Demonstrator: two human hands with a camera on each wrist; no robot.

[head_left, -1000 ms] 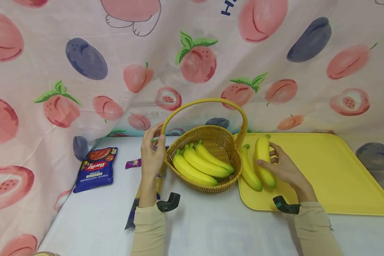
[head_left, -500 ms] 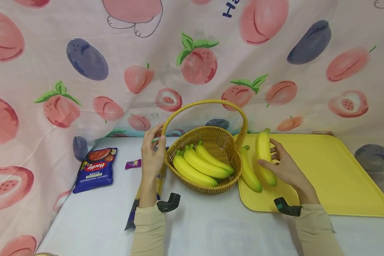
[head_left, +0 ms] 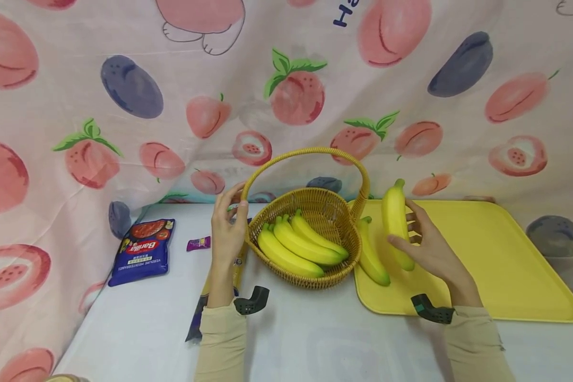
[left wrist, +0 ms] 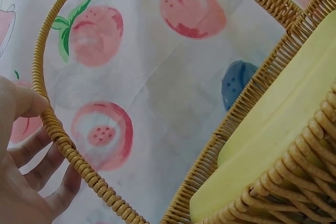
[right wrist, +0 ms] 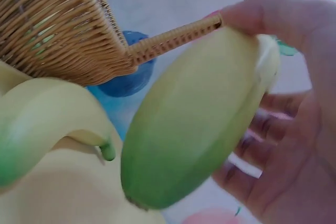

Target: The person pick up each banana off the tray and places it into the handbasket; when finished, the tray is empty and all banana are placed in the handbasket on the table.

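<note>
In the head view a yellow wicker basket with a tall arched handle stands mid-table. Several bananas lie inside it. At the handle's left foot, my left hand holds on with the thumb in front and fingers behind, as the left wrist view of the handle shows. My right hand grips a banana, stem end up, over the tray's left part. Its green tip fills the middle of the right wrist view. Another banana lies on the tray beside the basket.
A yellow tray covers the table's right side. On the left lie a blue Barilla pouch and a small purple packet. A long yellow and dark-blue package lies partly under my left forearm. A fruit-print cloth hangs behind.
My right hand has raised the banana a little and tipped it more upright, shifting slightly right. The left hand, the basket and the bananas inside stay where they were.
</note>
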